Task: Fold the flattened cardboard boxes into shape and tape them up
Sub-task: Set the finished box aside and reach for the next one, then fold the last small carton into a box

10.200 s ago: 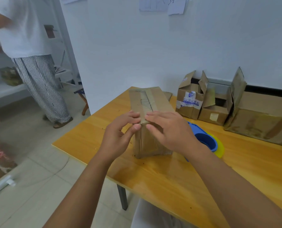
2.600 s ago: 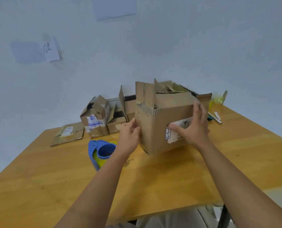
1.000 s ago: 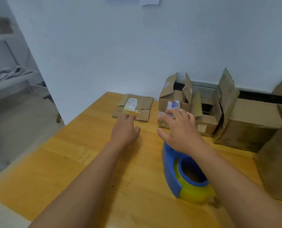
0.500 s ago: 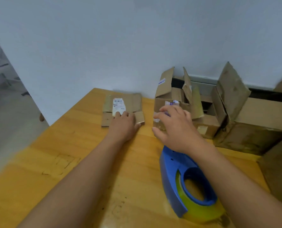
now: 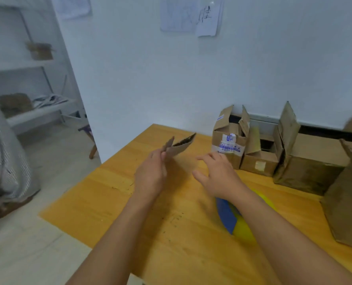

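Left hand (image 5: 150, 175) gripped a flattened box (image 5: 179, 146) clear of the tabletop (image 5: 109, 202); right hand (image 5: 218, 175) hovered beside that grip, fingers spread; folding and taping remained.

The left hand (image 5: 150, 175) grips a flattened cardboard box (image 5: 178, 147) lifted off the wooden table (image 5: 113, 200), tilted edge-up. The right hand (image 5: 219, 174) hovers beside it, fingers spread, empty — over a blue-and-yellow tape dispenser (image 5: 235, 220). Open boxes (image 5: 257, 153) line the wall.
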